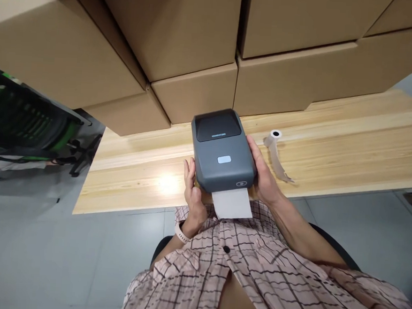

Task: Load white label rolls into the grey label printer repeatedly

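A dark grey label printer [223, 151] with a glossy black window and a light blue button sits at the table's front edge, turned slightly. A blank white strip of paper [232, 203] sticks out of its front slot. My left hand [195, 196] is against the printer's left side, its fingers pointing up along the casing and its thumb near the lower corner. On the opposite side, my right hand [264, 175] grips the casing, with some of its fingers hidden behind it. Whether the printer rests fully on the table is hard to make out.
Large cardboard boxes [193, 87] are stacked along the back of the wooden table [127, 168]. To the right of the printer lies a small paper roll [275, 135] with a loose, curled tail. A green and black chair [28, 118] stands on the left.
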{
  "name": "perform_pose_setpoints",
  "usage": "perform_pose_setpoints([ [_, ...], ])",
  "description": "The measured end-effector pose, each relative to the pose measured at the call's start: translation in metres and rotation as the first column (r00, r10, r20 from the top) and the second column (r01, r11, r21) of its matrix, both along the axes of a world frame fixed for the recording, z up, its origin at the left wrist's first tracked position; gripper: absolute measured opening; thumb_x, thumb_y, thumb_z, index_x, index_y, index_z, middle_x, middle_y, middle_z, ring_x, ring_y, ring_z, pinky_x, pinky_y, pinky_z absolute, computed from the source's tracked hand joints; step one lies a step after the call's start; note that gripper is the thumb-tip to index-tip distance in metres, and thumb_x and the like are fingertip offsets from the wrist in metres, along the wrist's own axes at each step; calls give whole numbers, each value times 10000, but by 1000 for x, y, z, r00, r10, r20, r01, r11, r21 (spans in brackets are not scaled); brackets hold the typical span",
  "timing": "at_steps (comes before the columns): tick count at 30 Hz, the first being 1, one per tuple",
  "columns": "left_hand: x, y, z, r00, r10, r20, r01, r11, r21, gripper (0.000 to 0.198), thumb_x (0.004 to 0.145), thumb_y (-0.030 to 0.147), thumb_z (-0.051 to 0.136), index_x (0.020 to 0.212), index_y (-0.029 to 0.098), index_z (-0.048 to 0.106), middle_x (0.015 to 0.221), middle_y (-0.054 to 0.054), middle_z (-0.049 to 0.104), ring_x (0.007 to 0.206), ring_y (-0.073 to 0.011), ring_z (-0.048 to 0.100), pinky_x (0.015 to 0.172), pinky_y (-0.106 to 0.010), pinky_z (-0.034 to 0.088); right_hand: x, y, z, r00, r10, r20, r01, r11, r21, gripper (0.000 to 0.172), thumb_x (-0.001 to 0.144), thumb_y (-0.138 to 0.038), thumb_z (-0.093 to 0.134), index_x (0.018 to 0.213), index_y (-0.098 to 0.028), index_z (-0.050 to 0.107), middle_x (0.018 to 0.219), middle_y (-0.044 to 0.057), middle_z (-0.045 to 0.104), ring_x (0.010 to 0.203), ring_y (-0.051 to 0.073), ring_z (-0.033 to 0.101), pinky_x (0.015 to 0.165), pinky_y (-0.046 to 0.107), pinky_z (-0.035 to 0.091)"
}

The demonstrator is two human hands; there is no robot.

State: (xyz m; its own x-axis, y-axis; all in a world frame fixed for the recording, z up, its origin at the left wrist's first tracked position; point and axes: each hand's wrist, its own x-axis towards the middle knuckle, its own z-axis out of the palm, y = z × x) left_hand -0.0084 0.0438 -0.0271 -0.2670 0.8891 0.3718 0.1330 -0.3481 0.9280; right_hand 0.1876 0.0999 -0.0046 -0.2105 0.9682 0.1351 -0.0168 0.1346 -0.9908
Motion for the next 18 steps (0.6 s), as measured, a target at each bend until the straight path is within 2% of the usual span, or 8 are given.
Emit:
perform_pose_setpoints([
  [3,-5,10,10,1000,-5,-22,7,998,60,623,1111,684,392,1644,397,536,1824,51,366,1762,-278,130,1454,-492,179,2,6,19,993,-59,-105,58,998,-6,858,1023,-864,321,1757,-421,287,1843,-67,313,1729,286,252,1435,523,212],
  [4,-8,17,16,1000,-15,-25,17,996,93,608,1114,676,394,1638,407,542,1812,65,390,1759,-270,152,1454,-485,189,3,9,26,994,-42,-100,44,999,19,868,1016,-881,304,1750,-416,307,1832,-50,344,1715,299,291,1425,536,246],
  [7,-17,46,36,997,-80,-22,83,976,202,560,1105,651,459,1608,433,575,1746,74,504,1706,-266,336,1438,-464,260,2,25,49,995,-94,19,88,974,207,837,1028,-882,222,1728,-437,334,1810,-41,381,1707,319,303,1409,587,261],
  [9,-25,74,46,994,-111,-12,111,965,237,547,1076,632,553,1573,411,618,1702,47,562,1661,-285,426,1425,-466,289,-2,42,65,961,-255,107,190,892,411,784,1047,-854,191,1696,-458,384,1812,-58,357,1737,335,201,1421,623,179],
  [11,-32,102,50,994,-109,2,106,971,214,621,1030,686,606,1563,369,624,1704,13,557,1676,-306,399,1434,-474,249,-8,62,83,909,-394,132,258,785,564,746,1055,-831,171,1672,-486,409,1817,-83,333,1753,343,110,1428,645,110],
  [13,-37,125,46,990,-139,24,134,981,136,750,955,754,676,1579,347,594,1730,-24,526,1693,-325,363,1436,-482,222,-15,85,102,890,-435,139,267,743,614,763,1044,-823,114,1697,-498,339,1811,-96,347,1748,328,138,1432,636,133],
  [16,-42,142,33,968,-238,83,242,970,-37,931,840,781,793,1613,329,537,1790,-71,435,1718,-349,299,1430,-492,217,-21,124,127,887,-400,231,183,764,618,807,1017,-815,44,1754,-489,66,1795,-136,374,1727,251,214,1439,527,206],
  [18,-42,143,25,952,-285,109,298,947,-122,1009,805,750,846,1646,330,481,1825,-84,367,1733,-349,252,1428,-491,213,-23,150,137,861,-393,324,112,767,632,830,1002,-832,85,1729,-496,-135,1788,-192,367,1731,192,164,1450,442,171],
])
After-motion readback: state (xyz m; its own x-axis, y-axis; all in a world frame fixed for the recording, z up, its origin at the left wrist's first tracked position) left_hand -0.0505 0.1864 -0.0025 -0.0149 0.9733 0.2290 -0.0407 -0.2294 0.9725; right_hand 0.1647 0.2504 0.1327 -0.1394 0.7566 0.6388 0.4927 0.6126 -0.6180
